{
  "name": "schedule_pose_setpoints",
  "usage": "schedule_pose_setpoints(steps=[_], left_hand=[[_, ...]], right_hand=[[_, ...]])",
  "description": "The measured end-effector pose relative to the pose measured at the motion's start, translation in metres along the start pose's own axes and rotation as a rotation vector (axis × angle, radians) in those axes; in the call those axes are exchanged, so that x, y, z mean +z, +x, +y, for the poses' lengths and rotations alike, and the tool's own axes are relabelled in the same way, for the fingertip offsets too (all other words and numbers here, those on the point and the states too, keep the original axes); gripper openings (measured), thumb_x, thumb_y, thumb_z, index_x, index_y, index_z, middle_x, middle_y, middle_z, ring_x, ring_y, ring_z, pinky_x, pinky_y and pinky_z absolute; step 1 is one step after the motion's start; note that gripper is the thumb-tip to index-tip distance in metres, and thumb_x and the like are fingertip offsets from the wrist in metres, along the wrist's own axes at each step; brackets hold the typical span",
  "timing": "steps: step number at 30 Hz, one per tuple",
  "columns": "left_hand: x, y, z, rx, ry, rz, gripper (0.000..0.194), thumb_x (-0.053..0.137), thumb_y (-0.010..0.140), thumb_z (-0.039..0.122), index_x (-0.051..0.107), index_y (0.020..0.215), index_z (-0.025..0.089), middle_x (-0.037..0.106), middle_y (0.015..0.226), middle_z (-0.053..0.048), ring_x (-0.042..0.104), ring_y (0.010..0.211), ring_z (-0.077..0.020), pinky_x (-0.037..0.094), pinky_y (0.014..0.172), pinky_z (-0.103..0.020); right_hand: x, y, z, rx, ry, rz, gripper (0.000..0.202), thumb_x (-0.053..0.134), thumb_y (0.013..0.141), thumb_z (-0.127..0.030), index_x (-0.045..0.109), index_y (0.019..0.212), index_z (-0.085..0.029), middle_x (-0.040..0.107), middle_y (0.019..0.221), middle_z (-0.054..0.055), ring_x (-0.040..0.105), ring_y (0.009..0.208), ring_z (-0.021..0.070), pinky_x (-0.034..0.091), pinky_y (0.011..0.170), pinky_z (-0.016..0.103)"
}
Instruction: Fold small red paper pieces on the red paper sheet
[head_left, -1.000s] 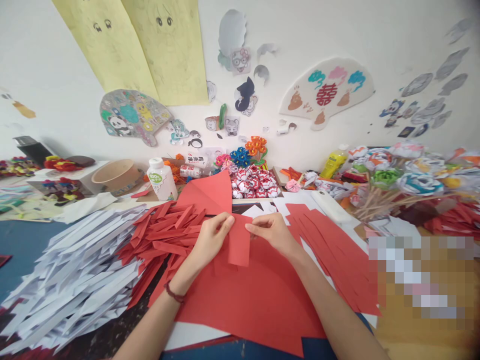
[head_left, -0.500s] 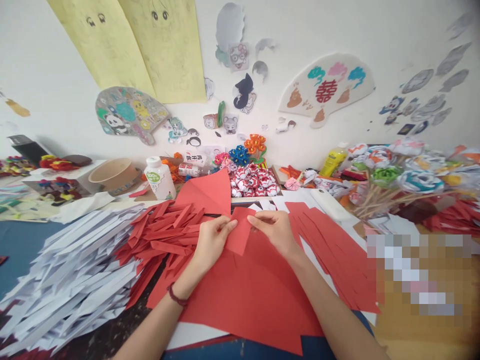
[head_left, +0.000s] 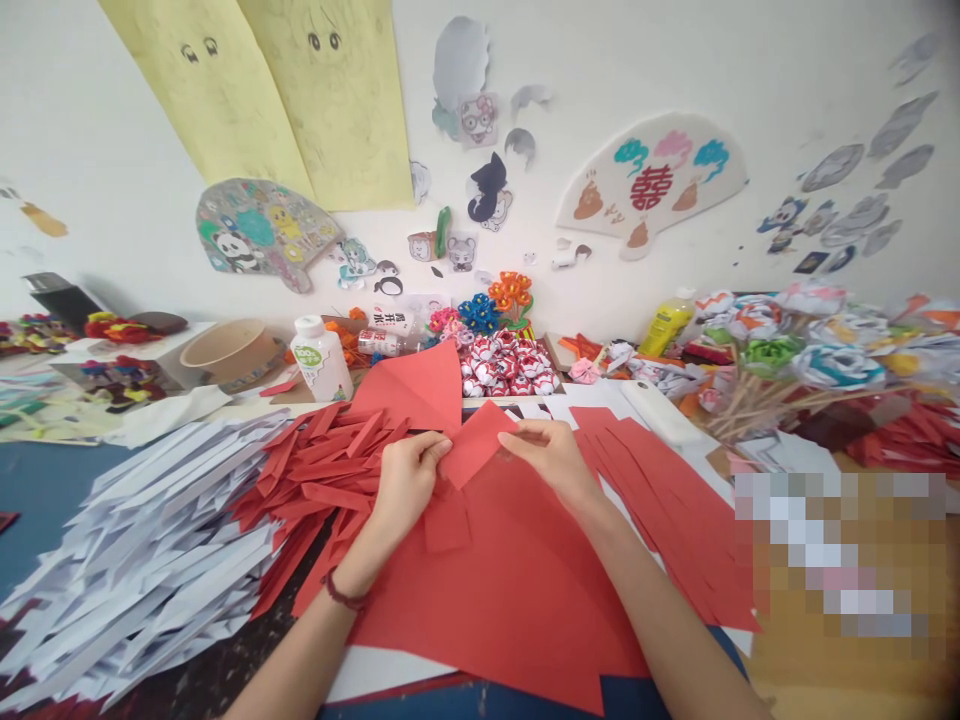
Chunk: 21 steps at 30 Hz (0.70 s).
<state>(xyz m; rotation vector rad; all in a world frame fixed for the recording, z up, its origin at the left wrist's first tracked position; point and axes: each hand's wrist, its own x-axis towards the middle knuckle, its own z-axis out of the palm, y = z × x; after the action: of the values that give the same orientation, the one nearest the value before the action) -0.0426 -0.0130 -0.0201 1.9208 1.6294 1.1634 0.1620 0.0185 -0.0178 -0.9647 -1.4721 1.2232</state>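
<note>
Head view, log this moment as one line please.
left hand: pinches small red paper | right hand: fingers on its right edge | white strips: heaped at left

Craft wkspc., cluttered tbl. [head_left: 45, 475], white paper strips [head_left: 169, 540], asst. flowers [head_left: 772, 355], fans [head_left: 651, 185] on wall [head_left: 765, 60]

Seen from the middle of the view, a white bottle [head_left: 322, 372] stands at nine o'clock, with "100%" in white on its round green label [head_left: 307, 354]; the smaller print under it is too blurred to read. Between nine and ten o'clock, a pale wrapper [head_left: 391, 317] carries large dark Chinese characters, of which 开 and 水 can be made out, turned on their side. Just below it, a clear bottle [head_left: 386, 343] has Chinese characters on a red label, too small to read surely. Between one and two o'clock, a white fan [head_left: 712, 180] on the wall bears a large red 囍. Near three o'clock, the print on a yellow bottle [head_left: 667, 324] is too small to read.
</note>
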Motion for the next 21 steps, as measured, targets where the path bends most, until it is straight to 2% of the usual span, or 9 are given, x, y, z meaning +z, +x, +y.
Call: schedule_pose_setpoints(steps=[2, 4, 6, 8, 10, 12, 14, 17, 21], left_hand=[[-0.004, 0.002, -0.002, 0.056, 0.107, -0.074, 0.027, 0.048, 0.088, 0.024, 0.061, 0.066, 0.018, 0.059, 0.06, 0.001, 0.052, 0.058, -0.0132, 0.032, 0.058, -0.023], [-0.005, 0.001, 0.0, 0.099, 0.212, -0.15, 0.026, 0.047, 0.089, 0.023, 0.064, 0.07, 0.019, 0.061, 0.062, 0.0, 0.053, 0.058, -0.0138, 0.031, 0.058, -0.024], [-0.004, -0.002, 0.005, 0.142, 0.303, -0.184, 0.026, 0.046, 0.091, 0.025, 0.065, 0.074, 0.021, 0.064, 0.066, -0.002, 0.055, 0.062, -0.0157, 0.03, 0.059, -0.025], [-0.001, -0.004, 0.011, 0.201, 0.33, -0.181, 0.025, 0.045, 0.093, 0.028, 0.065, 0.079, 0.022, 0.068, 0.075, -0.003, 0.058, 0.073, -0.0183, 0.032, 0.064, -0.026], [0.001, -0.006, 0.017, 0.249, 0.275, -0.171, 0.025, 0.044, 0.094, 0.03, 0.065, 0.084, 0.022, 0.07, 0.084, -0.004, 0.059, 0.08, -0.0191, 0.033, 0.071, -0.028], [0.004, -0.007, 0.02, 0.258, 0.204, -0.162, 0.025, 0.043, 0.094, 0.03, 0.064, 0.084, 0.021, 0.069, 0.083, -0.003, 0.059, 0.078, -0.018, 0.034, 0.073, -0.028], [0.007, -0.008, 0.022, 0.248, 0.181, -0.168, 0.025, 0.043, 0.093, 0.029, 0.061, 0.078, 0.02, 0.065, 0.072, -0.002, 0.055, 0.07, -0.0159, 0.033, 0.068, -0.027], [0.012, -0.009, 0.022, 0.206, 0.168, -0.192, 0.023, 0.044, 0.086, 0.021, 0.051, 0.064, 0.019, 0.052, 0.057, 0.002, 0.045, 0.056, -0.0119, 0.029, 0.058, -0.025], [0.017, -0.009, 0.023, 0.112, 0.099, -0.168, 0.023, 0.044, 0.078, 0.018, 0.039, 0.055, 0.019, 0.036, 0.051, 0.006, 0.031, 0.049, -0.0087, 0.023, 0.052, -0.024]], right_hand=[[-0.003, 0.002, 0.001, -0.006, -0.066, -0.047, 0.029, 0.071, 0.075, -0.039, 0.071, 0.095, -0.019, 0.072, 0.096, 0.008, 0.067, 0.089, 0.0218, 0.053, 0.079, 0.034], [-0.005, 0.002, 0.001, -0.055, -0.152, -0.056, 0.028, 0.069, 0.077, -0.039, 0.07, 0.099, -0.02, 0.071, 0.098, 0.006, 0.066, 0.09, 0.02, 0.051, 0.079, 0.031], [-0.004, 0.0, 0.0, -0.099, -0.235, -0.056, 0.022, 0.064, 0.081, -0.04, 0.071, 0.087, -0.019, 0.07, 0.085, 0.004, 0.064, 0.079, 0.018, 0.049, 0.069, 0.028], [-0.001, -0.002, -0.001, -0.129, -0.301, -0.056, 0.026, 0.06, 0.084, -0.039, 0.068, 0.074, -0.017, 0.066, 0.072, 0.002, 0.059, 0.068, 0.0161, 0.045, 0.059, 0.026], [0.002, -0.003, -0.002, -0.162, -0.351, -0.071, 0.026, 0.06, 0.084, -0.038, 0.067, 0.069, -0.017, 0.064, 0.067, 0.001, 0.055, 0.063, 0.0147, 0.041, 0.055, 0.025], [0.005, -0.004, -0.004, -0.203, -0.399, -0.088, 0.024, 0.06, 0.084, -0.035, 0.068, 0.07, -0.017, 0.064, 0.066, 0.0, 0.054, 0.061, 0.0141, 0.039, 0.054, 0.025], [0.007, -0.006, -0.005, -0.252, -0.433, -0.1, 0.021, 0.06, 0.085, -0.033, 0.07, 0.073, -0.019, 0.067, 0.071, 0.001, 0.057, 0.063, 0.0151, 0.041, 0.057, 0.026], [0.01, -0.009, -0.003, -0.362, -0.459, -0.114, 0.016, 0.059, 0.087, -0.029, 0.072, 0.081, -0.022, 0.071, 0.081, 0.004, 0.062, 0.073, 0.0178, 0.046, 0.067, 0.029], [0.012, -0.012, 0.0, -0.477, -0.513, -0.078, 0.018, 0.056, 0.089, -0.027, 0.072, 0.083, -0.024, 0.071, 0.078, 0.005, 0.062, 0.072, 0.019, 0.047, 0.067, 0.032]])
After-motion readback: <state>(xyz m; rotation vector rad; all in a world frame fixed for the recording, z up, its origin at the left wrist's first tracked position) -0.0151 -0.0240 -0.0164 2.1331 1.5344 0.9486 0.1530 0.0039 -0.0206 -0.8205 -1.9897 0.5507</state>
